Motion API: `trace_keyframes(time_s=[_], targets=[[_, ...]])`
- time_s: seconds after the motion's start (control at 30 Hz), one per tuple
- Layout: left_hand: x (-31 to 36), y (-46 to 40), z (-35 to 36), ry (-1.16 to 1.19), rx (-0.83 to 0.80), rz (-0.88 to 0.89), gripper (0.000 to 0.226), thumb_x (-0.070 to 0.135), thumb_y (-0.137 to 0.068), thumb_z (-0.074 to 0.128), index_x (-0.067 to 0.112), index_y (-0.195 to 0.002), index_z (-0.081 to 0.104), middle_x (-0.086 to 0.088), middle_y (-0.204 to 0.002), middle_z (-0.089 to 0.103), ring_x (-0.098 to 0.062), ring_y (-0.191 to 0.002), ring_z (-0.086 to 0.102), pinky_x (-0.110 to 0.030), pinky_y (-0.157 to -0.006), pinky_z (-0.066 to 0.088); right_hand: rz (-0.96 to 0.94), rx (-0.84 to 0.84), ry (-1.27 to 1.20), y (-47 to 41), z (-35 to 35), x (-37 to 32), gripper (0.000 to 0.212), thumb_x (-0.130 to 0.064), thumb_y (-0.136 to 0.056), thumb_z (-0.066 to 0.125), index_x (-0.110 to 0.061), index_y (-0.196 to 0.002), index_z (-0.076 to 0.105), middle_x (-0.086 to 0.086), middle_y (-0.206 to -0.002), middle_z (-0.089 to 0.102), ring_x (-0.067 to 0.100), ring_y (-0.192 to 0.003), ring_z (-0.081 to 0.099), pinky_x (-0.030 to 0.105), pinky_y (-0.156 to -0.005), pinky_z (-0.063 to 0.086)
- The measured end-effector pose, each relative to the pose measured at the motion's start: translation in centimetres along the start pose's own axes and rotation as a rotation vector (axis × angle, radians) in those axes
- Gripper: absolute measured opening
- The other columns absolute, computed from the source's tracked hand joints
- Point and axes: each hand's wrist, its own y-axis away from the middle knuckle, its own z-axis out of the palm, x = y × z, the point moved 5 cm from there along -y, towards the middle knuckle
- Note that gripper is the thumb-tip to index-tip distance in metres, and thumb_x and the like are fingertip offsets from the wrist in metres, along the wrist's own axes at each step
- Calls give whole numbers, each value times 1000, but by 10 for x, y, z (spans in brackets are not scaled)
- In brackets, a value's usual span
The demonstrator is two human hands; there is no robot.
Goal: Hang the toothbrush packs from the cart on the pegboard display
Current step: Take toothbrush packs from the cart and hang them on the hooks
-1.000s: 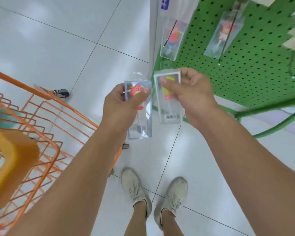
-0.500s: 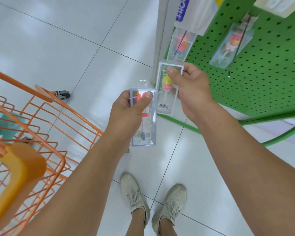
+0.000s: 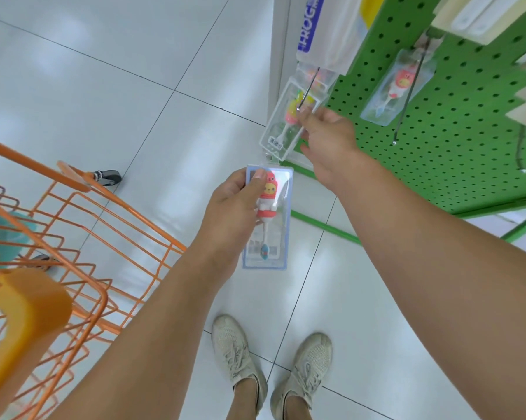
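My right hand [image 3: 326, 140] pinches the yellow toothbrush pack [image 3: 289, 119], long axis running one to seven o'clock, its top beside the peg tip [image 3: 298, 109] at eleven o'clock of my grip.

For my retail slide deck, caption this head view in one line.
Right hand lifts a clear toothbrush pack to a metal peg hook on the green pegboard; left hand holds another.

Open floor [image 3: 134, 71] left, pegboard [image 3: 467, 147] hooks [image 3: 407, 95] crowded
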Motion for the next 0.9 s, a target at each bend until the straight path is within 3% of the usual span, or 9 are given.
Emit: trace_keyframes(time_s=[0.1, 0.17, 0.27, 0.37, 0.43, 0.5, 0.6, 0.7, 0.9], targets=[[-2, 0, 5, 18, 8, 10, 22, 26, -103, 52, 15, -109, 70, -4, -93, 68, -19, -83, 61, -45, -93, 54, -13, -21, 21, 4, -6, 4, 12, -27, -94, 71, -20, -85, 67, 1, -107, 76, 17, -112, 67, 48, -110, 44], [-3, -1, 5, 46, 32, 36, 22, 24, -102, 55, 13, -114, 69, -3, -93, 71, -17, -82, 64, -39, -87, 56, -37, 17, 9, 3, -12, 7, 11, -25, -93, 72, -17, -99, 68, 0, -106, 76, 14, -107, 69, 44, -107, 48], [-6, -3, 6, 59, 60, 71, 24, 21, -99, 61, 9, -119, 67, -6, -100, 74, -17, -84, 69, -33, -82, 59, -24, 112, 54, 3, -25, 11, 36, -34, -92, 73, -10, -117, 64, 1, -109, 70, 11, -99, 64, 39, -103, 52], [-9, -3, 10, 63, 59, 74, 29, 19, -95, 67, 7, -122, 63, -11, -104, 74, -18, -85, 71, -33, -79, 62, 58, 107, 81, 23, -39, 17, 28, -40, -95, 68, -15, -105, 62, -4, -98, 64, 13, -94, 62, 37, -97, 55], [-11, -3, 17, 71, 43, 68, 31, 18, -94, 68, 6, -121, 60, -10, -102, 75, -18, -82, 72, -37, -81, 62, 111, 7, 36, 46, -50, 22, 26, -42, -97, 63, -18, -106, 64, -2, -107, 69, 18, -104, 66, 36, -92, 58], [-11, -2, 29, 88, 5, 66, 30, 16, -94, 68, 5, -119, 58, -12, -105, 75, -19, -83, 72, -39, -83, 61, 135, -167, -49, 72, -59, 27, 37, -44, -98, 60, -13, -117, 67, 5, -113, 74, 21, -102, 71, 37, -91, 59], [-9, -2, 51, 85, -51, 106, 28, 13, -92, 70, 5, -117, 60, -17, -113, 70, -22, -92, 70, -41, -83, 59, 59, -315, -48, 103, -75, 32, 34, -28, -95, 65, -10, -124, 66, 10, -115, 74, 22, -97, 73, 39, -90, 59], [-6, -6, 75, 55, -111, 125, 22, 11, -92, 70, 9, -114, 67, -13, -116, 70, -22, -97, 70, -37, -83, 60, -65, -219, -76, 110, -97, 32, 33, -8, -93, 67, -8, -126, 63, 14, -118, 72, 22, -96, 73, 40, -87, 61], [-7, -20, 109, -31, -167, 131, 26, 14, -95, 67, 10, -121, 68, -18, -120, 68, -28, -105, 70, -34, -81, 61, -67, -111, -109, 97, -126, 30, 31, -9, -95, 66, -8, -126, 64, 20, -120, 69, 18, -92, 73, 41, -86, 61]])
